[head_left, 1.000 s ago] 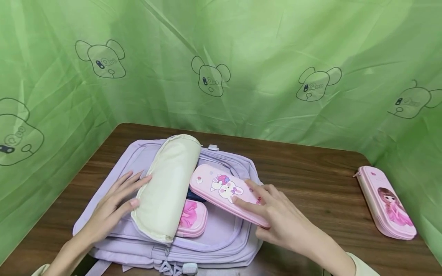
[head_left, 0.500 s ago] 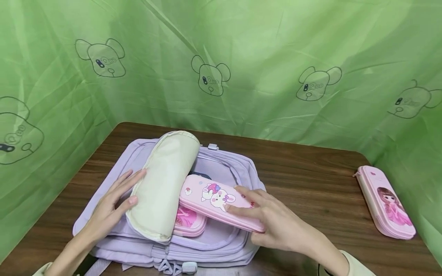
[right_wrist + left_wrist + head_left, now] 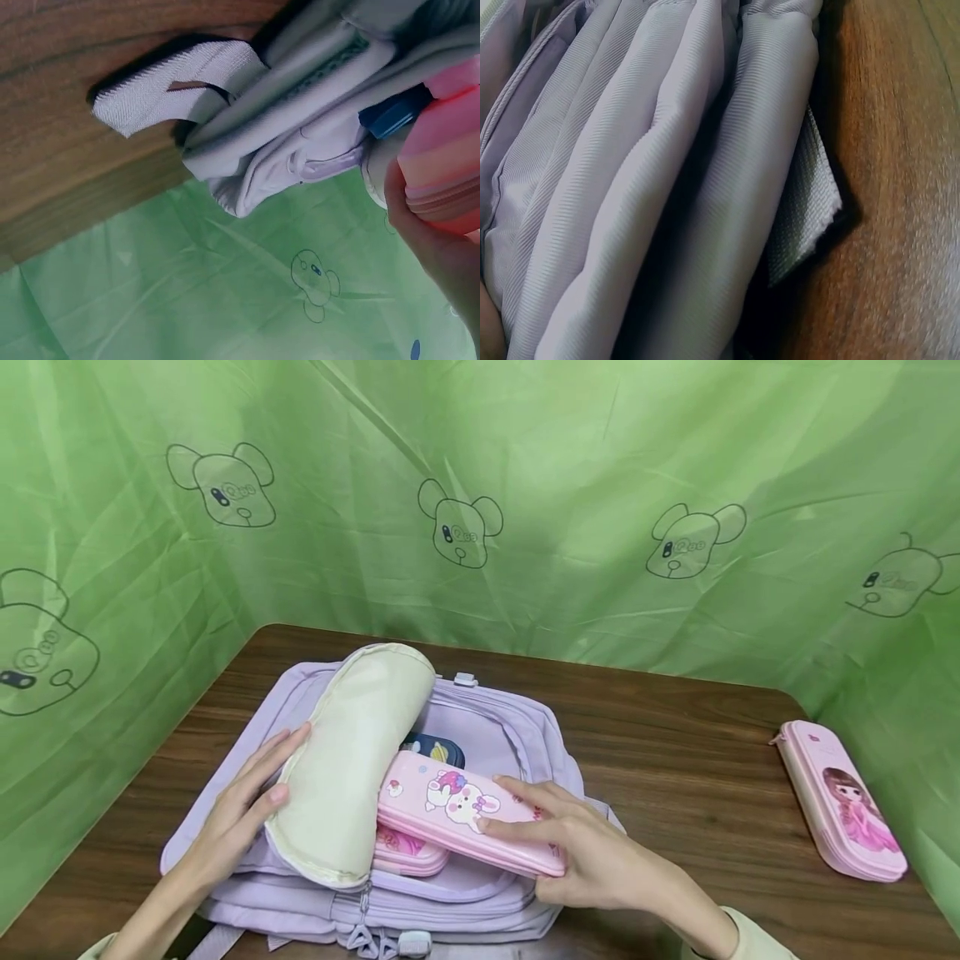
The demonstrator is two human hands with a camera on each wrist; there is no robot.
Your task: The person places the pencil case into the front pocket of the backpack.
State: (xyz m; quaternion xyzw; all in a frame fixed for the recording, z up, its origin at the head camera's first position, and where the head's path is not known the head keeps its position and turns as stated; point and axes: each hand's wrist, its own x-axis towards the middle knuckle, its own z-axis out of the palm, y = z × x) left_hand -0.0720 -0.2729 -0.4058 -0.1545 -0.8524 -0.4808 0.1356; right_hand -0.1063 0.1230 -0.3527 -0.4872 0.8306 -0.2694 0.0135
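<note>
On the table lies a lilac backpack (image 3: 315, 902), its cream-lined flap (image 3: 345, 777) folded back. My left hand (image 3: 232, 818) rests against the flap's left edge, fingers nearly straight. A pink pencil case with a bunny (image 3: 461, 810) is gripped at its right end by my right hand (image 3: 592, 852), thumb below and fingers over the top. Its left end reaches the flap's edge. Beneath it, partly hidden, sit another pink case (image 3: 412, 856) and a dark blue case (image 3: 438, 749) in the pocket. The right wrist view shows the gripped case (image 3: 442, 172) close up.
A pink pencil case with a doll picture (image 3: 840, 802) lies at the table's right side. Green cloth (image 3: 570, 568) with bear drawings hangs around the brown table (image 3: 675, 743). Straps and zip pulls (image 3: 363, 939) lie by the backpack's front edge.
The bunny pencil case has moved left and toward me, with my right hand holding it. More of the blue case shows. My left hand and the flap have shifted slightly left.
</note>
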